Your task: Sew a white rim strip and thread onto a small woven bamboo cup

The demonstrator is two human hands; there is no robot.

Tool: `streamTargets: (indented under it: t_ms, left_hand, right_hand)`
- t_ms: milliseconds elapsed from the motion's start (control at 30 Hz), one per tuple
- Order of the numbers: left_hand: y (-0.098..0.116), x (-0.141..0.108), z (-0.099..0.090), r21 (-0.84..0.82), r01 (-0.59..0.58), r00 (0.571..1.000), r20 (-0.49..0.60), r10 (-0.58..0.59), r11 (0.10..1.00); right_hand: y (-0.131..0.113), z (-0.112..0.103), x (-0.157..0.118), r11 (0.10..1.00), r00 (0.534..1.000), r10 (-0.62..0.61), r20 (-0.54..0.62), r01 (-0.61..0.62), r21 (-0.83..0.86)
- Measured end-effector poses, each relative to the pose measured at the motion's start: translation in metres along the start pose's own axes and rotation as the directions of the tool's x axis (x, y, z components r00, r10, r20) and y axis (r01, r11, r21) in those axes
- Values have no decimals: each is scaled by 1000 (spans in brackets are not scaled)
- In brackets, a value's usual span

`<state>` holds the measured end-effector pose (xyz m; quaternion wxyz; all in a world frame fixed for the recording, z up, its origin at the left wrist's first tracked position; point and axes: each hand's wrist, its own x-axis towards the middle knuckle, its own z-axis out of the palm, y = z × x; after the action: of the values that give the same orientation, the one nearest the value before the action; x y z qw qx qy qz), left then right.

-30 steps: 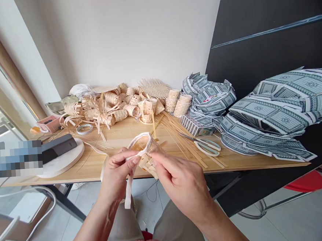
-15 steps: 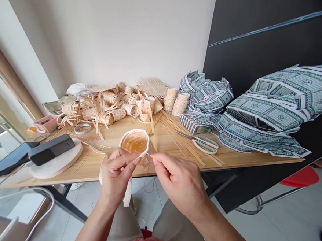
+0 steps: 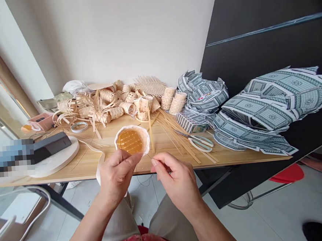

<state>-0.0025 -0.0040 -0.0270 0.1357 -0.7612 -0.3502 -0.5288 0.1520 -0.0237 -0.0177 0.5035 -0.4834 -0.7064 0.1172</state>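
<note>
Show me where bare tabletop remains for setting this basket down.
Bare wood shows between the tape roll and the held basket. A narrower patch lies between the bamboo strips and the right hand. The back, with the woven pieces, and the right, with patterned paper, are crowded.

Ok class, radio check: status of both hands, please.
Left hand gripping small round woven basket, white rim, amber base. Right hand pinched, apart from it. Pale bamboo strips beyond.

Counted about the grip: one left hand (image 3: 115, 178) and one right hand (image 3: 176, 182), with one basket (image 3: 131, 141) held in the left; to the right, one pair of scissors (image 3: 198, 143) and two woven tubes (image 3: 168, 98); to the left, one tape roll (image 3: 79, 127), one round board (image 3: 53, 163), one black case (image 3: 52, 147) and one pink tray (image 3: 42, 121).
</note>
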Motion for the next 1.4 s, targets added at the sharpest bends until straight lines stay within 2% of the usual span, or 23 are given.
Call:
streamTargets:
  t_ms: [100,267,367,433,533,633,733,833,900,967,1000,1067,1167,1233,1300,1400]
  left_hand:
    - [3,-1,2,13,-33,999,30,33,999]
    - [-3,-1,0,17,-17,994,110,15,1000]
    - [-12,1,-4,37,-17,983,182,10,999]
    - [-16,2,-6,30,-16,972,235,8,999]
    - [-15,7,-8,-55,-16,955,295,32,998]
    - [-11,12,-8,-91,-74,939,328,100,993]
    - [-9,15,-10,-2,-207,915,354,194,978]
    - [-9,14,-12,51,-299,878,405,254,953]
    - [-11,13,-14,7,-292,849,463,255,957]
    - [-15,13,-15,-81,-199,842,496,212,977]
    - [-16,13,-15,-138,-119,850,498,173,983]
    - [-20,17,-15,-272,77,865,497,72,959]
    - [-23,25,-16,-443,339,849,524,-67,830]
    - [-23,32,-17,-501,457,825,547,-140,735]
    - [-23,37,-18,-527,548,791,578,-199,649]
    - [-23,40,-21,-532,655,729,631,-264,537]
  right_hand:
    - [1,4,0,999,999,44,-29,-43,32]
    - [4,1,2,990,998,57,11,-58,129]
    - [6,-12,8,996,997,5,-78,1,84]
    - [4,-20,14,996,990,-92,-106,92,-6]
    - [-2,-24,25,973,981,-190,23,192,-131]
    - [-7,-19,32,953,972,-146,182,188,-239]
    - [-9,-13,35,942,962,-93,257,168,-290]
    - [-10,-13,36,948,958,-137,252,200,-245]
    - [-10,-17,38,968,973,-193,123,209,-138]
    - [-10,-24,41,982,982,-176,-66,179,55]
    - [-10,-28,43,975,985,-124,-123,144,172]
    - [-9,-37,47,925,995,9,-95,28,378]
    - [-2,-52,53,838,987,151,52,-156,523]
    - [6,-64,59,789,980,195,27,-173,589]
    - [17,-78,66,752,969,231,-82,-124,647]
    - [35,-101,78,741,903,344,-258,-92,665]
